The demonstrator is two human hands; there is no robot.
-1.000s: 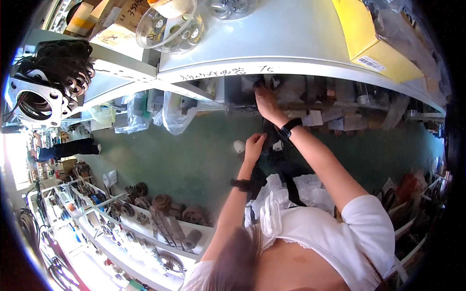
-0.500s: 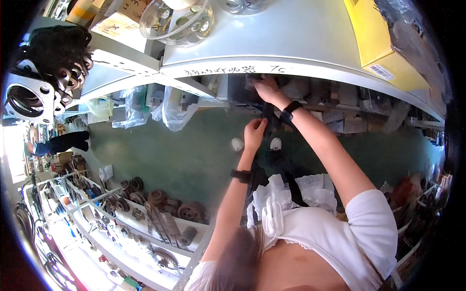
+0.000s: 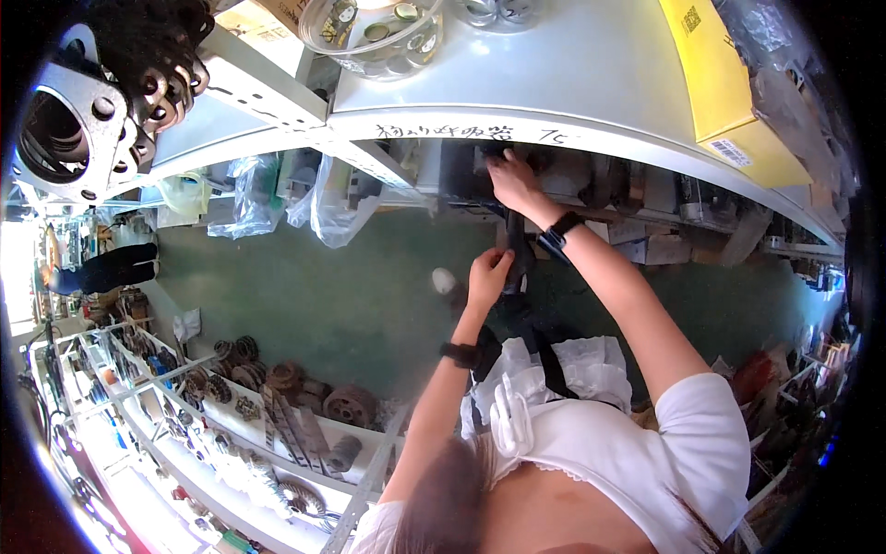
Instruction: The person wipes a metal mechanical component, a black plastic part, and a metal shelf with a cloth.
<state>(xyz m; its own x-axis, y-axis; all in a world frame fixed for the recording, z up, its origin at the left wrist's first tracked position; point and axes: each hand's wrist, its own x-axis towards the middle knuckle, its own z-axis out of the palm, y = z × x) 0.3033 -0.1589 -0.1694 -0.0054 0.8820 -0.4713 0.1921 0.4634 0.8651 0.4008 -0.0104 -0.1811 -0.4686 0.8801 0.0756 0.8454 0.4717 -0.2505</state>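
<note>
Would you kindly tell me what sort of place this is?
Probably a storeroom for machine parts: rusty-looking round parts lie at lower left, metal plates with holes show at upper left, and a yellow box rests on a white shelf.

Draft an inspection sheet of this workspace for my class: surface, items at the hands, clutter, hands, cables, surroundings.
Surface: white shelf, bearing a clear tub of round pieces and a yellow box.
Items at the hands: long dark item, kind unclear.
Clutter: clear plastic bags below shelf level; rust-brown round parts at lower left.
Hands: left hand curled at the dark item, grip unclear; right hand at shadowed things under the shelf, grip unclear.
Cables: none identifiable for certain.
Surroundings: green floor; another person, far left.
</note>
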